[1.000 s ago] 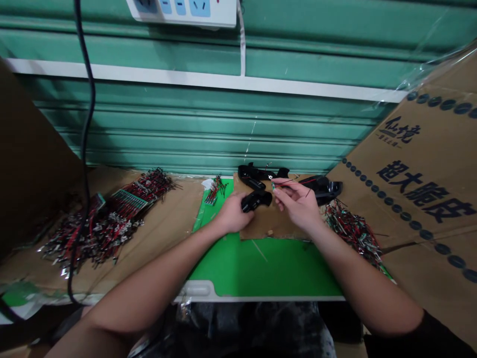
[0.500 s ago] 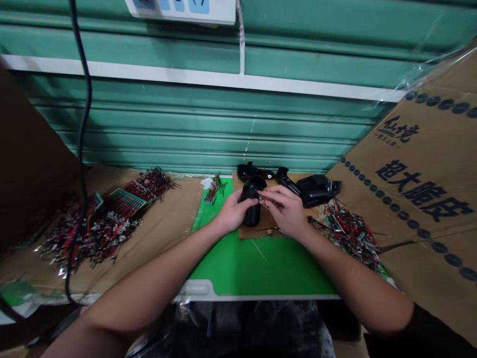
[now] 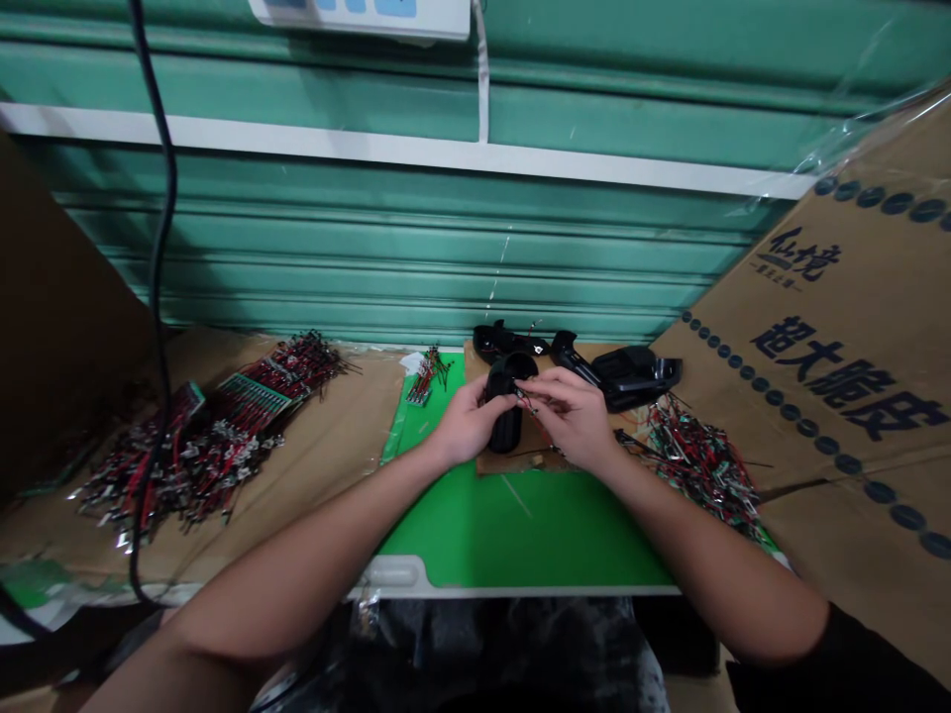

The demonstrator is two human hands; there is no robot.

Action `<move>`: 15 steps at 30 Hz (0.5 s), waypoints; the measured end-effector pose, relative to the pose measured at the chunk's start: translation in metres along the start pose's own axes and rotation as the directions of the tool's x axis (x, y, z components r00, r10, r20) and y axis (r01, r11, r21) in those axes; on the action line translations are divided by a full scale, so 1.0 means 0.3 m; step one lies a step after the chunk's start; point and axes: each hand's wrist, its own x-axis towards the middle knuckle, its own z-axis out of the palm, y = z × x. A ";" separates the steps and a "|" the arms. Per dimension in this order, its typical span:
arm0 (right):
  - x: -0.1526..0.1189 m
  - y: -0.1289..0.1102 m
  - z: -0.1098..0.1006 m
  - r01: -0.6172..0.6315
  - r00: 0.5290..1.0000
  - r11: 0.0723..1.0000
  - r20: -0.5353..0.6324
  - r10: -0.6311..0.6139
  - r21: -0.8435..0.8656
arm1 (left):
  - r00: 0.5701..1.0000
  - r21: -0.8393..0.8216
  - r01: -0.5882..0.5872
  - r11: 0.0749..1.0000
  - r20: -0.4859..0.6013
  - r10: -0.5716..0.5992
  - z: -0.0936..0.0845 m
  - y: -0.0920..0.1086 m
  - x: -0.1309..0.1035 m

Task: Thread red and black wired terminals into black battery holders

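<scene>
The left hand (image 3: 470, 424) is gripping a black plastic shell (image 3: 505, 428) over the cardboard pad (image 3: 512, 461); the right hand (image 3: 576, 416) is pinching a small wired part (image 3: 524, 398) at its opening. The thin leads could be snagging or tearing at the solder if the fingers are pulling sideways against the rim.

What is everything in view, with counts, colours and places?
Held shell: one, black, centre
Other shells: at least three, black, behind hands
Wire piles: two, red and black, left and right
Small wire bunch: one, mostly red, left-centre
Cardboard sheets: two, brown, on table
Table: one, green, below
Printed box: one, brown, right
Power strip: one, white, top
Cable: one, black, left
Wall: one, green, back
Left hand: one, on shell
Right hand: one, pinching thin wires
</scene>
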 end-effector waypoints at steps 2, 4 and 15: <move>0.000 0.006 -0.001 -0.002 1.000 1.000 -0.004 0.002 0.003 | 1.000 0.001 0.003 1.000 0.005 -0.003 -0.001 0.001 -0.001; 0.001 0.015 -0.004 0.011 1.000 1.000 -0.004 -0.011 0.014 | 1.000 0.005 0.002 1.000 0.008 -0.002 -0.002 0.000 0.000; 0.001 0.037 -0.002 0.059 0.998 0.998 0.005 -0.059 0.002 | 1.000 -0.012 -0.021 1.000 0.017 0.021 -0.005 -0.012 0.004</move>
